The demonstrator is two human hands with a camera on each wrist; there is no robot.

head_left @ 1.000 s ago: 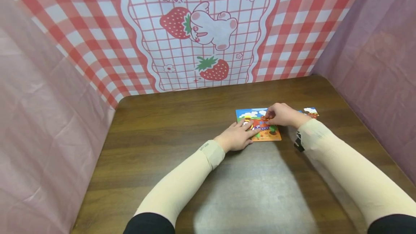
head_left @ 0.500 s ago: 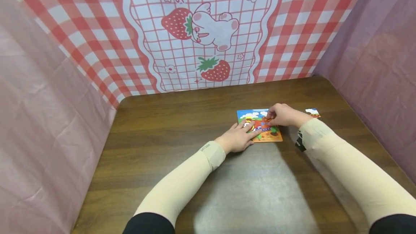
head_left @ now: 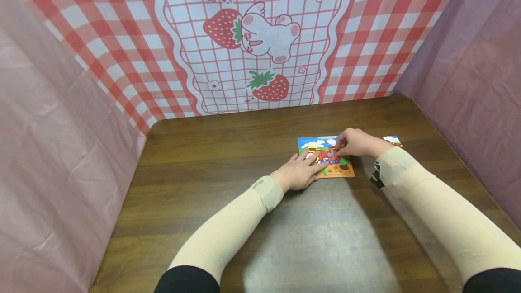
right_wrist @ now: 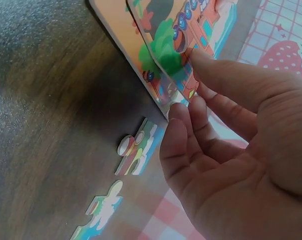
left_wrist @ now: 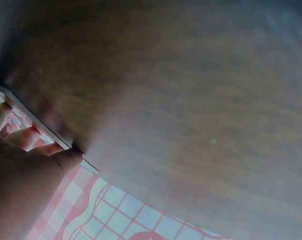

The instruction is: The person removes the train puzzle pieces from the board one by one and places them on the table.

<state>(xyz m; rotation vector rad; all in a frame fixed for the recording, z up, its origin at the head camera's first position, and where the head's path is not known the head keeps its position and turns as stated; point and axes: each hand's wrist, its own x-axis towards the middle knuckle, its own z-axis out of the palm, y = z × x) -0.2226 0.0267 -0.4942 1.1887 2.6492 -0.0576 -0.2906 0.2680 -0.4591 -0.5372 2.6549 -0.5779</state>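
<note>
A colourful jigsaw puzzle [head_left: 339,173] with a red train picture lies in a flat tray on the table. My left hand [head_left: 296,173] rests on its left part with fingers spread. In the left wrist view, the left thumb [left_wrist: 68,159] lies against the edge of the puzzle tray [left_wrist: 38,120]. Over the upper right of the puzzle, my right hand [head_left: 357,143] pinches a red puzzle piece [right_wrist: 190,80] between thumb and fingertips, right at the train picture. The fingers partly hide that piece.
Two loose puzzle pieces, one with red and green [right_wrist: 140,145] and one with white and blue [right_wrist: 103,211], lie on the brown wooden table [head_left: 211,162] right of the tray. A checked strawberry cloth [head_left: 260,49] hangs behind; pink curtains [head_left: 53,171] flank the table.
The right fingertips have shifted very slightly at the train picture, still pinching. My left hand stays in place on the puzzle. The head view has moved a little.
</note>
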